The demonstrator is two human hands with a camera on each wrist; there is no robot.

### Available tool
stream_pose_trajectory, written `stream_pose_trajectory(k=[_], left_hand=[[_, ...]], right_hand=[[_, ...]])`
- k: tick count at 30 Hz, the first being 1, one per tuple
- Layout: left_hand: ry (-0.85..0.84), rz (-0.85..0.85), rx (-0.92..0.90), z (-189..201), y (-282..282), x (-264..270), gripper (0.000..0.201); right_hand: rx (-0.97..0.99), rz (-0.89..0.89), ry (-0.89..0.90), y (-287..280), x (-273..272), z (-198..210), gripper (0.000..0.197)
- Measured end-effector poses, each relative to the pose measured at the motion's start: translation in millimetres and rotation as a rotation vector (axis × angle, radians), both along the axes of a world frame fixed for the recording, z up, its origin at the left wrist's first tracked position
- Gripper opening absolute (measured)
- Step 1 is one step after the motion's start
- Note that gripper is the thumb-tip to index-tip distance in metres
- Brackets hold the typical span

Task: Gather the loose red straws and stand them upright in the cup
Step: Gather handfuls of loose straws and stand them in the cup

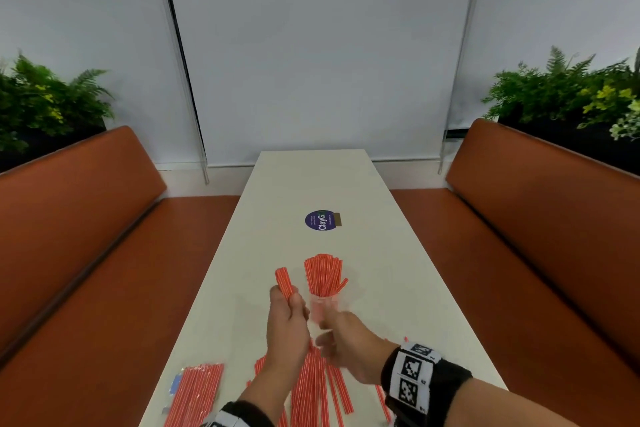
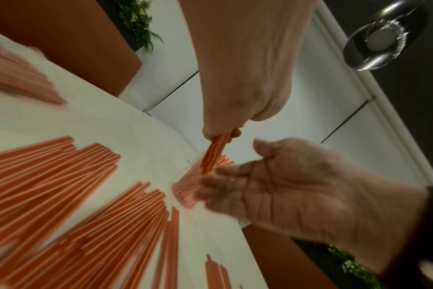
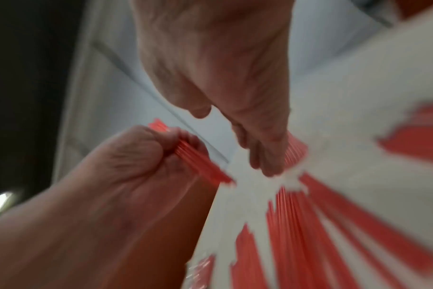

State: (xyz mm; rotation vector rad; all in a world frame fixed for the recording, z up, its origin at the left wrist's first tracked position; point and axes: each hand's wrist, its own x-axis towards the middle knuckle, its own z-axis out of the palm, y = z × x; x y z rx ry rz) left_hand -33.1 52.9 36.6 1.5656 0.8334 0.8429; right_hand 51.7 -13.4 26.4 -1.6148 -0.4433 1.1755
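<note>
A clear cup [image 1: 321, 309] stands mid-table with a thick bunch of red straws [image 1: 323, 274] upright in it. My left hand [image 1: 291, 302] grips a small bundle of red straws [image 1: 284, 282] just left of the cup, tilted with its top end up; the bundle [image 2: 214, 152] also shows under the left hand [image 2: 220, 135]. My right hand [image 1: 327, 333] is blurred, with its fingers [image 3: 262, 164] relaxed and holding nothing, just in front of the cup. Many loose red straws [image 1: 317, 388] lie fanned on the table near me.
A wrapped pack of red straws [image 1: 195, 392] lies at the near left of the white table [image 1: 311, 177]. A round purple sticker [image 1: 322, 220] sits beyond the cup. Orange benches [image 1: 86, 253] [image 1: 536, 236] flank the table, with plants behind them.
</note>
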Motion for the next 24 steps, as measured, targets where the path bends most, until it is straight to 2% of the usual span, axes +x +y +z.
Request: stream_pose_trajectory(k=[2, 4, 6, 14, 15, 16, 20, 22, 24], left_hand=[[-0.005, -0.001, 0.021, 9.1, -4.8, 3.2, 0.014], [0.003, -0.056, -0.002, 11.7, -13.2, 6.1, 0.013], [0.033, -0.106, 0.006, 10.0, -19.9, 7.4, 0.012], [0.174, -0.201, 0.048, 4.9, -3.4, 22.8, 0.013], [0.184, -0.199, 0.064, 6.2, 1.4, 25.8, 0.013], [0.191, -0.186, 0.083, 7.4, 7.3, 29.5, 0.013], [0.165, -0.103, 0.16, 9.4, 35.2, 49.8, 0.01], [0.167, -0.061, 0.219, 7.4, 47.8, 61.2, 0.01], [0.183, -0.044, 0.276, 3.6, 57.2, 71.8, 0.009]], right_hand=[[0.04, -0.069, 0.342, -2.2, -5.1, -6.6, 0.059], [0.176, -0.158, 0.471, -2.9, -12.1, 3.2, 0.05], [0.262, -0.202, 0.485, -1.9, -17.2, 14.9, 0.037], [0.34, -0.252, 0.427, 5.4, -5.4, -3.0, 0.05], [0.327, -0.236, 0.376, 7.4, -1.5, -7.1, 0.05], [0.269, -0.221, 0.253, 8.9, 3.2, -10.6, 0.049], [-0.11, -0.251, -0.496, 9.9, 24.8, -18.1, 0.03], [-0.26, -0.16, -0.711, 13.9, 32.6, -19.0, 0.048], [-0.355, -0.089, -0.823, 21.1, 36.3, -17.6, 0.076]])
